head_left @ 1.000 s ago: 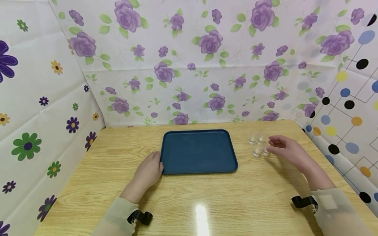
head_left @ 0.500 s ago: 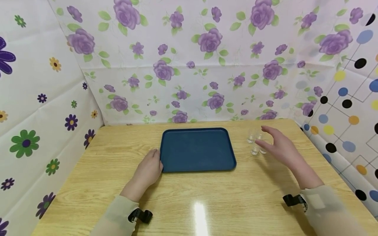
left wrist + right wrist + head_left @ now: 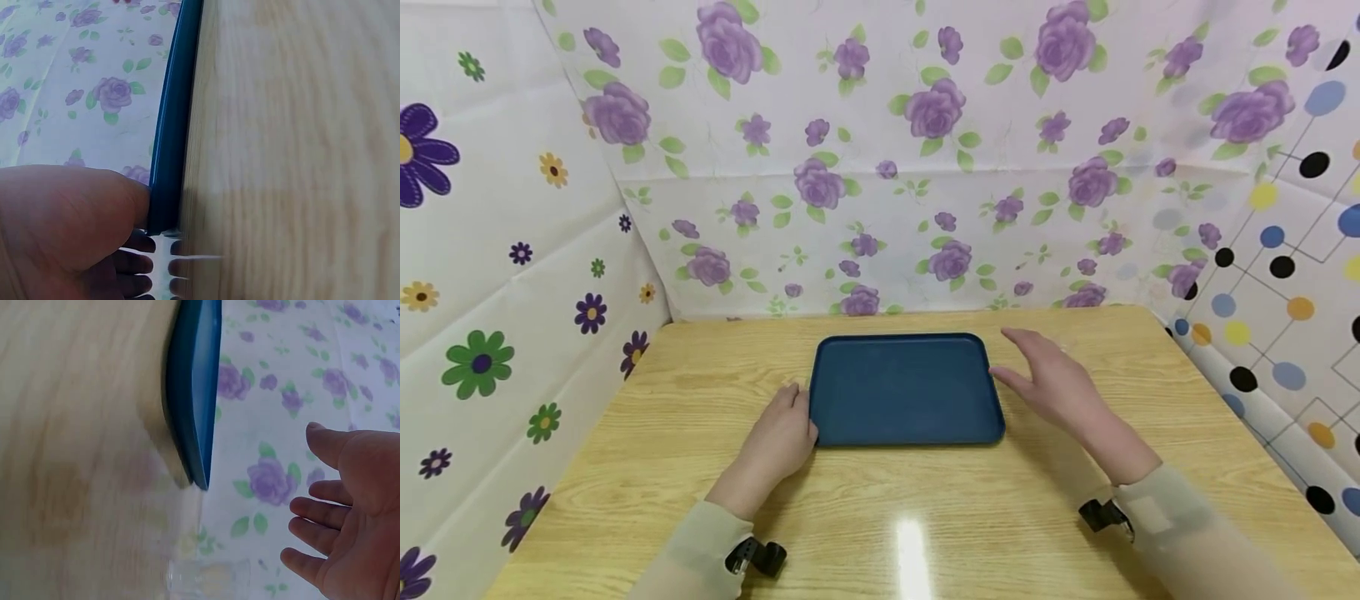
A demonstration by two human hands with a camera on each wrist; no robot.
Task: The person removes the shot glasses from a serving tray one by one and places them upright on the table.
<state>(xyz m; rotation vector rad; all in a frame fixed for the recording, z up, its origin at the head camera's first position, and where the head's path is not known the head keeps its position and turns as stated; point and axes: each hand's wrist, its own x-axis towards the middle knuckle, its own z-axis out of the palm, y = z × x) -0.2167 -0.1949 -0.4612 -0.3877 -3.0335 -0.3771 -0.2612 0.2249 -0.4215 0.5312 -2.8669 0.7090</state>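
A dark blue rectangular tray (image 3: 906, 390) lies flat on the wooden table. At its left end, my left hand (image 3: 777, 437) holds the edge; in the left wrist view the thumb (image 3: 128, 197) lies over the rim and the fingers point down outside it. My right hand (image 3: 1060, 379) hovers by the tray's right end, thumb and fingers spread apart with nothing between them. Small clear glasses are mostly hidden behind this hand in the head view. One clear glass (image 3: 209, 579) shows low in the right wrist view, beside the open palm.
The wooden table (image 3: 835, 517) extends to a back wall covered in purple-rose cloth (image 3: 887, 208). A flowered sheet (image 3: 512, 333) hangs on the left, a dotted one (image 3: 1285, 317) on the right. Each wrist wears a small black camera (image 3: 758, 557).
From the group of small glasses, my right hand has moved left to the tray's right end, its fingers spreading wider. Nothing came along in it. My left hand stays on the tray's edge.
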